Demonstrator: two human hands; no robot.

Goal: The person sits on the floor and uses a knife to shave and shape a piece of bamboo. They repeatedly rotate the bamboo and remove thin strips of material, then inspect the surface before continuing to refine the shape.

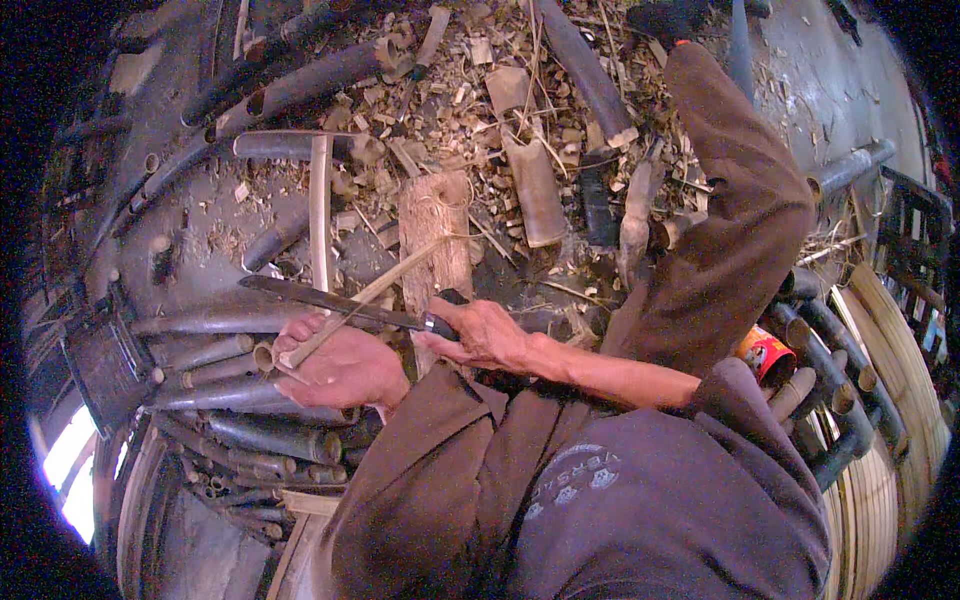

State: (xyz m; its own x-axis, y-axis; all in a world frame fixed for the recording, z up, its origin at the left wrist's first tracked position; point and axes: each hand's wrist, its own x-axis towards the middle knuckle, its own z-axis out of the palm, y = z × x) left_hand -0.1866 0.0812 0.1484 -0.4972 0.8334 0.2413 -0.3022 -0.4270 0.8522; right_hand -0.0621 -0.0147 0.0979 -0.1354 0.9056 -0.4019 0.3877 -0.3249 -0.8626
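My right hand (485, 335) is closed round the dark handle of a long knife (330, 300), its blade pointing left. The blade crosses a thin split bamboo strip (385, 280); whether it is cutting in cannot be told. My left hand (345, 372), palm up, is closed on the strip's near end. The strip slants up to the right, its far end over an upright-looking wood block (437, 205) with rough bark-like sides. Both hands are above my lap, just short of the block.
Wood chips (450, 125) litter the floor ahead. Dark bamboo poles (240, 320) are stacked on the left. A short bamboo section (535, 190) and a wooden-handled tool (320, 210) lie near the block. At right are a red can (766, 356) and long pale bamboo slats (880, 350).
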